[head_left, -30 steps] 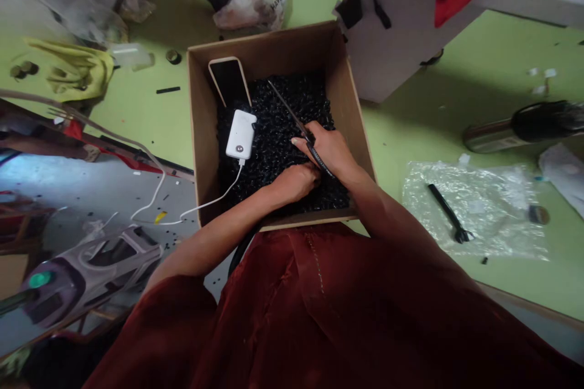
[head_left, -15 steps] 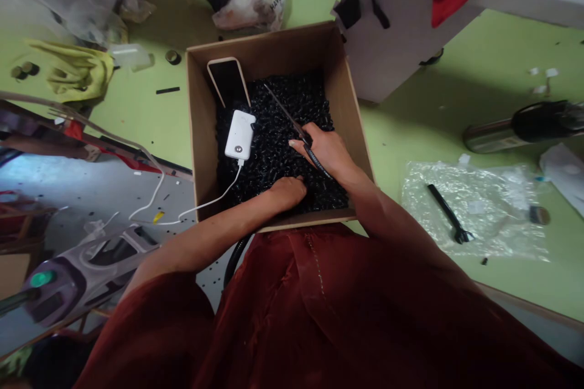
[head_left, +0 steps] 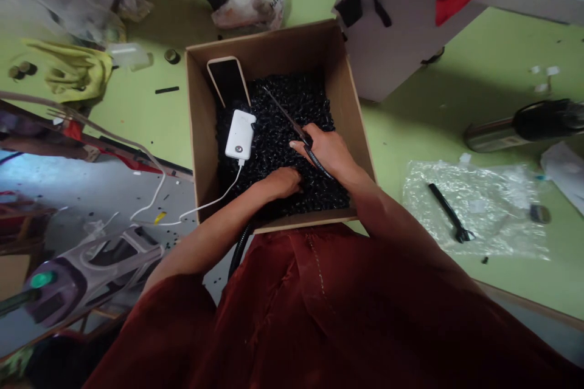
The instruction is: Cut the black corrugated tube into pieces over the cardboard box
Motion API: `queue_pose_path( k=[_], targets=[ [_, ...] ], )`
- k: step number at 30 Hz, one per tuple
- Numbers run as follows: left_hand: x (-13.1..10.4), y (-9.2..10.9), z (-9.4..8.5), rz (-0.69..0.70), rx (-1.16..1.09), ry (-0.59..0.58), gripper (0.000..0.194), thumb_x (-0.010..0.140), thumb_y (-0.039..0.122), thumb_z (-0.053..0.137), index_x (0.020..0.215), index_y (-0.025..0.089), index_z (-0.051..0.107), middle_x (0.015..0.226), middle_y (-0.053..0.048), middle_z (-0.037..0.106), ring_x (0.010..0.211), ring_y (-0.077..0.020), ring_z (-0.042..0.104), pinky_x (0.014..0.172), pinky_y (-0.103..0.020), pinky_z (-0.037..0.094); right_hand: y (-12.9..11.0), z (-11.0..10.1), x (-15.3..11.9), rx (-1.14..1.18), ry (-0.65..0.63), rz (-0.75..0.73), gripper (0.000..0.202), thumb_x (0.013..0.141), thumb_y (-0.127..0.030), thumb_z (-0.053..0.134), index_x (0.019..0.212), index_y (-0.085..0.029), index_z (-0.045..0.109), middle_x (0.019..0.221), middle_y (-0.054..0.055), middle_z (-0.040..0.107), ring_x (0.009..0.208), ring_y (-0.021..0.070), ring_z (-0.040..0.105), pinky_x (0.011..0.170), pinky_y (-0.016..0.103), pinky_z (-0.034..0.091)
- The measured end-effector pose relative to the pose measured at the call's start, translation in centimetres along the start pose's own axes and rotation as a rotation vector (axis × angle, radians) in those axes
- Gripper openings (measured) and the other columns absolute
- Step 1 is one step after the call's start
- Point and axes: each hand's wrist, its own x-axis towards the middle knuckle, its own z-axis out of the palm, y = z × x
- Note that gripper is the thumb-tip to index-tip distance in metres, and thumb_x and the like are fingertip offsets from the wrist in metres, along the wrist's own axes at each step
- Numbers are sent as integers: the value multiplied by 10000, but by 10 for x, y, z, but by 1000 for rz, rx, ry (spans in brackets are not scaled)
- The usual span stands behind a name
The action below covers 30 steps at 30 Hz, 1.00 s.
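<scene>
A cardboard box [head_left: 360,127] stands before me, its bottom covered with small shiny black pieces [head_left: 292,94]. Over them, my right hand [head_left: 329,149] is closed around what look like scissors [head_left: 287,115], their long thin blades pointing to the far left and the black handle under my palm. My left hand [head_left: 283,182] reaches down among the pieces near the box's close side. Its fingers are curled, and their tips are hidden, so what they hold cannot be made out. A white power bank [head_left: 239,135] lies on the pieces, left of both hands.
A phone [head_left: 229,82] leans in the box's far left corner. The white cable [head_left: 214,200] crosses the left rim. On the right are a clear plastic sheet [head_left: 424,219], a black-handled tool [head_left: 447,209] and a steel flask [head_left: 490,134]. A table leg panel [head_left: 387,55] stands behind the box.
My left hand has shifted slightly away from me and to the left within the black pieces. My right hand and the scissors stay almost where they were.
</scene>
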Motion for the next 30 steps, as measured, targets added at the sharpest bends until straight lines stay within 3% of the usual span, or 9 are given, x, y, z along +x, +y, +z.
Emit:
queue_pose_path(
  k=[7, 11, 14, 17, 20, 24, 30],
  targets=[
    [-9, -23, -24, 33, -479, 388, 283, 846, 236, 532, 1072, 136, 670, 1068, -66, 692, 1002, -191, 623, 936, -305, 441, 2, 1, 0, -1, 5, 6, 458, 875, -555, 427, 1140, -210, 566, 889, 108, 702, 810, 280, 654, 678, 342, 433],
    [-11, -30, -30, -12, -655, 529, 223, 850, 236, 511, 960, 116, 664, 899, -44, 685, 817, -150, 613, 786, -276, 466, 1, 1, -1, 7, -5, 4, 470, 877, -566, 410, 1143, -213, 570, 887, 110, 704, 796, 271, 652, 672, 336, 429],
    [-15, -27, -35, -100, -838, 469, 218, 870, 287, 494, 859, 123, 638, 699, -12, 622, 532, -81, 489, 542, -224, 411, 1, 1, 0, 13, -2, 7, 471, 869, -572, 418, 1134, -216, 576, 877, 106, 706, 791, 273, 653, 661, 333, 429],
    [-20, -23, -40, -131, -1062, 392, 222, 890, 305, 476, 861, 132, 613, 721, -20, 626, 423, -31, 353, 412, -185, 295, 3, 1, 1, 24, 6, 16, 460, 866, -567, 421, 1123, -221, 582, 864, 103, 708, 792, 279, 655, 661, 337, 435],
    [-21, -23, -41, -91, -1200, 392, 192, 891, 280, 476, 920, 138, 602, 893, -51, 666, 425, -10, 346, 380, -166, 262, 6, 1, 2, 51, 39, 24, 432, 869, -549, 432, 1118, -230, 583, 889, 90, 712, 829, 269, 657, 692, 332, 446],
    [-20, -28, -39, -75, -1253, 386, 192, 887, 271, 476, 973, 144, 591, 970, -65, 676, 419, -6, 346, 367, -160, 257, 9, 0, 4, 102, 93, 36, 407, 877, -528, 436, 1116, -232, 583, 958, 84, 710, 890, 262, 653, 722, 327, 452],
    [-21, -24, -40, -120, -1178, 420, 183, 863, 316, 520, 868, 137, 562, 796, -39, 638, 412, -17, 341, 383, -168, 256, 13, 0, 7, 118, 133, 71, 396, 871, -521, 458, 1096, -228, 599, 986, 93, 701, 913, 274, 647, 748, 348, 453]
  ],
)
